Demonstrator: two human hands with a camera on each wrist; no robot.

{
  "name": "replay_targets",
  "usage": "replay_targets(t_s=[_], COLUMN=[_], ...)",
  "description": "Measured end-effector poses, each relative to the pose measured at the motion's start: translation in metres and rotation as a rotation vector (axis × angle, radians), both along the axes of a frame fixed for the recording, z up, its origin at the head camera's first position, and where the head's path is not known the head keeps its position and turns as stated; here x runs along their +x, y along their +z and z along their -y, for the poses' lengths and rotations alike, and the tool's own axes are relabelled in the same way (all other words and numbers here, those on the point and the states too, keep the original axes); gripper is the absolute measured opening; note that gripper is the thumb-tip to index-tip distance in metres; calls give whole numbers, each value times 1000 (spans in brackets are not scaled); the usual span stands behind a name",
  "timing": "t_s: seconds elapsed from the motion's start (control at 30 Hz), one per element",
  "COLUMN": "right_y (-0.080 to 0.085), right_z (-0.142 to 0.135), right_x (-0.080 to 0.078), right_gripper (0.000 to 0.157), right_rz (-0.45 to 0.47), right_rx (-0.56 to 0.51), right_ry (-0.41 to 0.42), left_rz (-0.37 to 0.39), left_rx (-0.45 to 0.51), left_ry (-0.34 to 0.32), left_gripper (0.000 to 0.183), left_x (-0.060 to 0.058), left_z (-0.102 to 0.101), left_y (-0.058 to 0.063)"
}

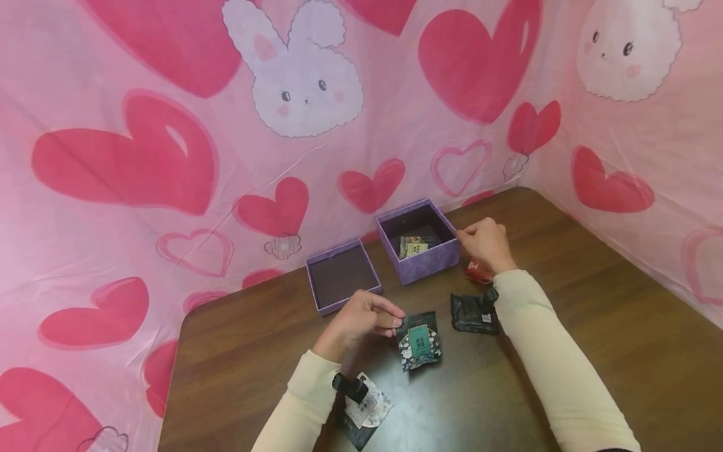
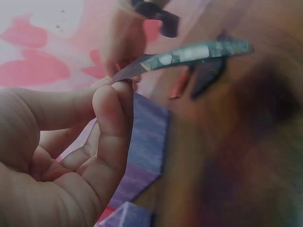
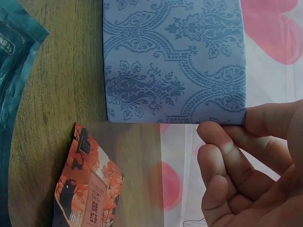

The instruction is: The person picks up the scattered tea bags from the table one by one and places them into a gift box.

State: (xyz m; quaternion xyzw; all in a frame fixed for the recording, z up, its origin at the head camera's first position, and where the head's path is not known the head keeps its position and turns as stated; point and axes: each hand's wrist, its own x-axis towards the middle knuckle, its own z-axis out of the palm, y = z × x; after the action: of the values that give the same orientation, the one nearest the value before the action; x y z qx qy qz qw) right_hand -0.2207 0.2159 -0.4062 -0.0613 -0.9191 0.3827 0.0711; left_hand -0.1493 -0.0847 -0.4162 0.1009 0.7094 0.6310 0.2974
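My left hand (image 1: 364, 319) pinches the top corner of a dark sachet (image 1: 420, 342) with a green label and flowered front, above the table. Seen edge-on in the left wrist view, the same sachet (image 2: 199, 53) juts out from between thumb and forefinger. At the purple patterned box (image 1: 430, 267), my right hand (image 1: 487, 245) grips the right front corner, thumb at the rim and curled fingers along the side in the right wrist view. Inside this lidless box lies a sachet (image 1: 417, 248) with a pale yellow label.
Left of the box, its purple lid (image 1: 344, 276) lies inside up. A red-orange sachet (image 3: 87, 184) lies beside the box, under my right hand. A black sachet (image 1: 469, 312) lies nearer on the wooden table (image 1: 237, 364); a white-and-grey flowered sachet (image 1: 377, 411) sits by my left forearm.
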Motion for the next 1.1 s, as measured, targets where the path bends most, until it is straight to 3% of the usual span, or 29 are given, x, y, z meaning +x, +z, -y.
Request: replay_targets(t_s=[0.27,0.67,1.1], right_y=[2,2,0], right_z=[-2,-3,-3], right_x=[0,2,0], right_gripper=[32,31,29], right_rz=[-4,-18,-38], right_rx=[8,16,30], right_ry=[7,5,25], left_rz=[9,128,173], left_rx=[78,222,329], left_ry=[42,186,266], left_gripper=[15,15,26], left_x=[-22,-52,-88], left_z=[-9,-26,-42], left_y=[19,30,49])
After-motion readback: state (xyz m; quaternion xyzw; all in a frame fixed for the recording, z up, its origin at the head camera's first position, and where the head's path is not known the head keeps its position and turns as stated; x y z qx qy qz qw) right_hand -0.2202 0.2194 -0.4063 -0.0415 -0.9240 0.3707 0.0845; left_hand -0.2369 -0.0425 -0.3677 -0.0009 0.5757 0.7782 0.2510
